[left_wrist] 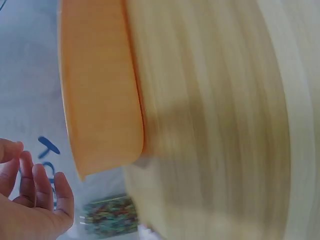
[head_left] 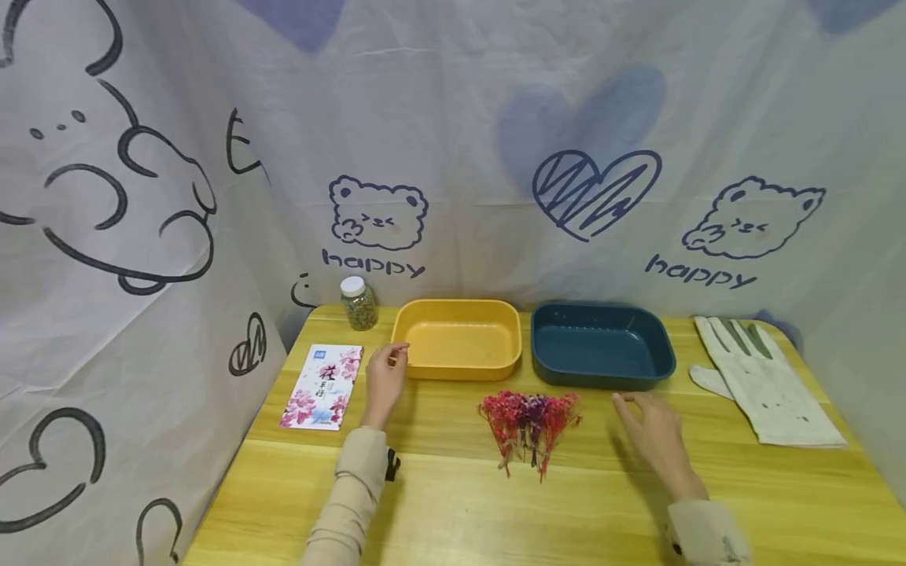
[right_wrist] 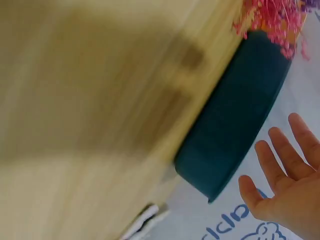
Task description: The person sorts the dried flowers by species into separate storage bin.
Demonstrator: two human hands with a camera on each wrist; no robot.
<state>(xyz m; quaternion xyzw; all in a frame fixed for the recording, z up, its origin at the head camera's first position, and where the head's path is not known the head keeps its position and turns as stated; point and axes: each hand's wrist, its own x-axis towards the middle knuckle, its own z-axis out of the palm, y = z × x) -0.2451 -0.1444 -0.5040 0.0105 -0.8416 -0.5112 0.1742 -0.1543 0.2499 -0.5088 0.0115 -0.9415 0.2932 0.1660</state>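
My left hand (head_left: 384, 384) hovers by the left front corner of a yellow plastic tray (head_left: 463, 371). In the left wrist view, its loosely bent fingers (left_wrist: 42, 186) hold nothing and stand apart from the tray wall. On the other side, my right hand (head_left: 657, 442) is over the table in front of a dark blue tray (head_left: 602, 377). Its fingers (right_wrist: 285, 150) are spread and hold nothing in the right wrist view. Between the hands lie small bunches of pink and purple dried flowers (head_left: 527, 413), heads toward the trays and stems toward me.
A white-lidded jar of greenish bits (head_left: 361, 308) stands at the back left. Before it lies a flower-printed packet (head_left: 324, 387). White work gloves (head_left: 771, 389) lie at the right on the wooden table (head_left: 481, 519). A printed curtain (head_left: 460, 141) hangs behind.
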